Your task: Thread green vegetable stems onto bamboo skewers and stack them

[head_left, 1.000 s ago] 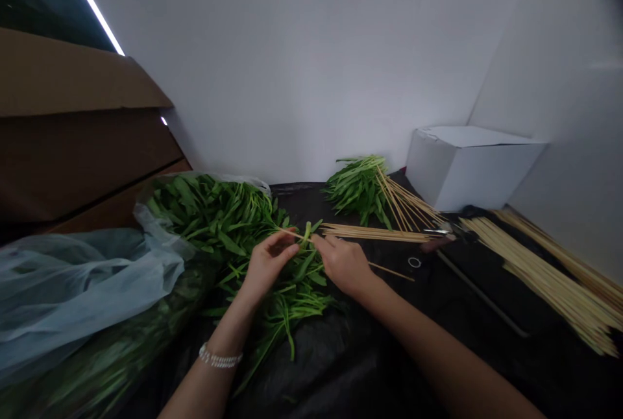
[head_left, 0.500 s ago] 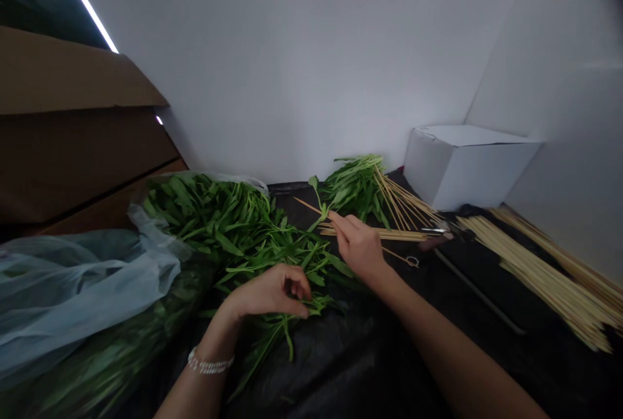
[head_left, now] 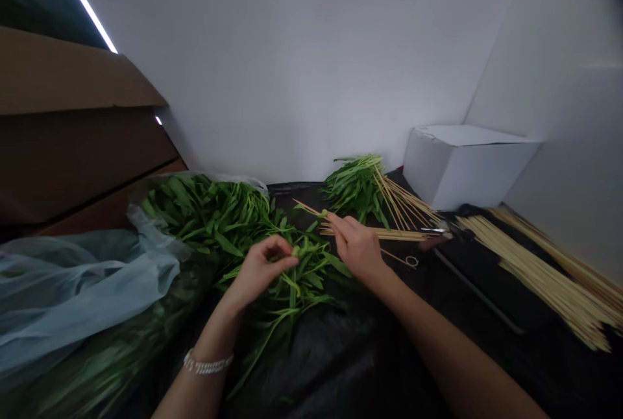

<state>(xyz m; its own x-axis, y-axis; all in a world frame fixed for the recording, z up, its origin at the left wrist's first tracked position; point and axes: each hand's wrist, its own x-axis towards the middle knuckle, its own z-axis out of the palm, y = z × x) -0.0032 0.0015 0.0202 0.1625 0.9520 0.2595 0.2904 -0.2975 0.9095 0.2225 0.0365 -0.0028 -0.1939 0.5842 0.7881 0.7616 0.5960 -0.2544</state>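
My right hand (head_left: 359, 247) grips a wooden skewer (head_left: 305, 205) whose pointed end sticks out to the left, with a bit of green stem on it near my fingertips. Lower and to the left, my left hand (head_left: 265, 268) pinches a green leafy sprig (head_left: 302, 251) between thumb and fingers. Beneath it lies a loose pile of leafy greens (head_left: 277, 309). Beyond my right hand is a heap of greens (head_left: 357, 187) on skewers (head_left: 402, 202), their bare ends pointing right. More loose skewers (head_left: 389, 233) lie just behind my right hand.
An open plastic bag (head_left: 97, 276) of greens (head_left: 204, 208) is at the left, by a cardboard box (head_left: 73, 159). Right are scissors (head_left: 433, 230), a black flat object (head_left: 491, 289), bundled sticks (head_left: 535, 276) and a white box (head_left: 467, 166). Black sheeting (head_left: 350, 367) covers the surface.
My left hand has moved up and closed on a sprig. The upright leaves at the skewer in my right hand now lie along it, toward the left.
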